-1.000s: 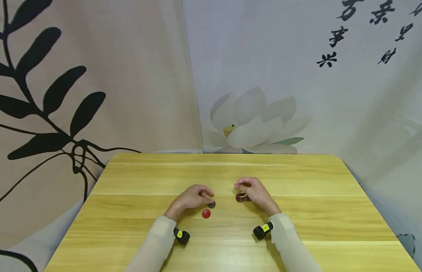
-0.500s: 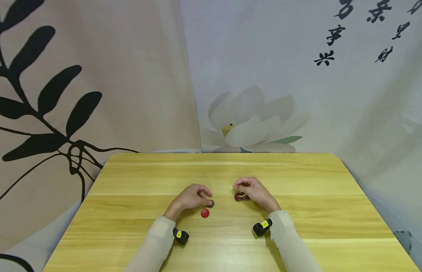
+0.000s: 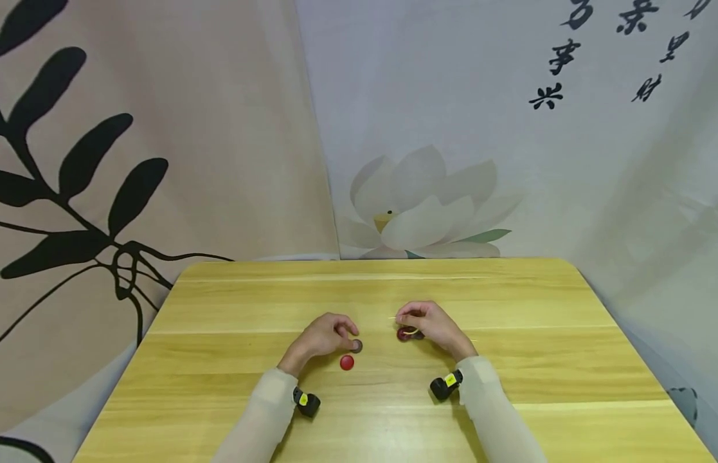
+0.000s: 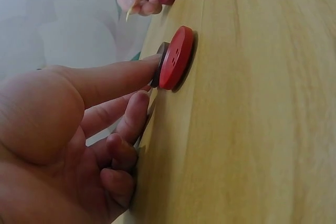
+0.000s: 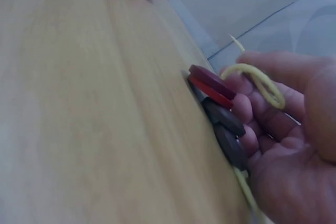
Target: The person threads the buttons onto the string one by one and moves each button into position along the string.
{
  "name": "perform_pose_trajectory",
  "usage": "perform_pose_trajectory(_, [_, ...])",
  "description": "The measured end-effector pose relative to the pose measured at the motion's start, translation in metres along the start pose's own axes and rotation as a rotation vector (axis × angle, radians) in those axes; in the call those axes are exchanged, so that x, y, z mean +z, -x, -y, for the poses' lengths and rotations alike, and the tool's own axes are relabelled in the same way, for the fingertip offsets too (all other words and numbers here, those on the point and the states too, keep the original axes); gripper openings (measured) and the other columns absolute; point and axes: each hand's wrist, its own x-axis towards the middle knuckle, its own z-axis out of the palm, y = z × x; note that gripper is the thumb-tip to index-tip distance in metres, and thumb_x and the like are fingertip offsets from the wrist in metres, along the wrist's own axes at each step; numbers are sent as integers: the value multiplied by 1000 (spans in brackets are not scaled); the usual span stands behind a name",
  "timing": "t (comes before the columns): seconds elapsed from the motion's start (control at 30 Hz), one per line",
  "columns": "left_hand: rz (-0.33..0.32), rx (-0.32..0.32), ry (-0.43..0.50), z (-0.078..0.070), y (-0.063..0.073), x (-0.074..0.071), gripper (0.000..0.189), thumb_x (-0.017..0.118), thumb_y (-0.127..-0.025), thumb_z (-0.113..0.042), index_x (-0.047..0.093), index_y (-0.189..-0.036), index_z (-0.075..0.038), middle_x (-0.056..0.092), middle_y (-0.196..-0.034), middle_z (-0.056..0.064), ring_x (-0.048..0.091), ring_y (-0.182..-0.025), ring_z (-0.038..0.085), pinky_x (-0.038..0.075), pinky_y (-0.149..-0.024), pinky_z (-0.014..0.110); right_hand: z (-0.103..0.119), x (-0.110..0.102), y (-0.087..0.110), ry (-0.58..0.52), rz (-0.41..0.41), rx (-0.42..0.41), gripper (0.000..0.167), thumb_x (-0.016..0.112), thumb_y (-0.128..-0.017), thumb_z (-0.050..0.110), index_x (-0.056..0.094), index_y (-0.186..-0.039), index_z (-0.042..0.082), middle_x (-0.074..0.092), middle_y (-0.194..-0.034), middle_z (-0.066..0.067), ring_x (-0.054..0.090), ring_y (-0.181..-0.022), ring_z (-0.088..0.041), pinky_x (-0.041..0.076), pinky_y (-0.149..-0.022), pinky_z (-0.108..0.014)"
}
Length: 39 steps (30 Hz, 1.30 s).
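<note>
My right hand [image 3: 434, 325] pinches a yellow string [image 5: 247, 69] between thumb and index finger, with a short end sticking out past the tips. On this string are red buttons [image 5: 210, 85] and dark brown buttons [image 5: 231, 148], low against the table beneath that hand's curled fingers. My left hand [image 3: 326, 334] rests its straight thumb on another dark brown button [image 3: 357, 346], mostly hidden in the left wrist view behind a loose red button [image 4: 177, 59]. The fingers of this hand stay bent beside the thumb. The red button lies flat on the table, untouched.
A wooden table [image 3: 220, 302] lies under both hands, its far edge against a printed cloth backdrop [image 3: 249, 128]. Black wrist cameras [image 3: 445, 387] sit at both cuffs. The string's other end [image 5: 244, 190] trails behind the right hand.
The head view has shifted slightly. Both hands hold nearly the same pose, the left thumb staying at the dark button and the right fingers still on the string.
</note>
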Motion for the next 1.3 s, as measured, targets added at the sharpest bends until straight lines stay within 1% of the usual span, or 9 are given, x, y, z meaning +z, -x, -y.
perform_pose_trajectory(0.2, [-5,6,-17,-1,1,0,16,82,-82,-22,71,-90,-14,58,-73,1,47,-63,14,39,-60,29,0,-2,1,11,6,8,21,65,-96,15,69,-108,-3,69,-103,-17,67,-92,-22,55,-81,-33])
perform_pose_trajectory(0.43, [-5,0,-45,-1,1,1,10,79,-84,-21,72,-87,-15,56,-72,-1,46,-62,12,37,-58,26,-1,-3,2,-5,7,19,21,64,-96,14,68,-108,-3,69,-102,-16,67,-92,-23,56,-82,-34])
perform_pose_trajectory(0.63, [-8,-10,-58,-1,1,1,9,78,-86,-18,71,-86,-13,56,-72,-1,47,-65,13,38,-61,27,1,-3,2,-9,9,12,21,64,-96,14,68,-108,-3,70,-101,-14,67,-92,-23,55,-82,-34])
perform_pose_trajectory(0.87, [-13,10,-75,-1,2,1,11,75,-87,-20,71,-83,-11,57,-71,-2,45,-62,12,36,-57,25,-1,-3,2,0,-1,15,20,64,-96,14,69,-107,-2,70,-102,-13,67,-93,-22,53,-84,-32])
perform_pose_trajectory(1.0, [-16,9,-76,-1,3,1,12,72,-90,-21,72,-83,-12,58,-72,-2,44,-61,12,35,-56,25,-2,-3,2,-22,3,22,21,65,-96,14,69,-108,-3,70,-102,-14,67,-93,-22,55,-84,-33])
perform_pose_trajectory(1.1, [-10,10,-72,0,3,0,12,71,-91,-22,72,-84,-12,60,-75,-2,45,-64,13,36,-58,27,-3,-2,1,-29,13,28,22,65,-96,14,68,-109,-4,70,-103,-16,67,-94,-23,55,-84,-34])
perform_pose_trajectory(1.3, [7,18,-30,2,0,-2,12,69,-92,-20,72,-86,-11,61,-80,-1,46,-68,14,37,-61,28,-3,-5,1,-4,18,21,21,65,-96,15,68,-107,-3,70,-102,-16,68,-93,-24,55,-84,-33])
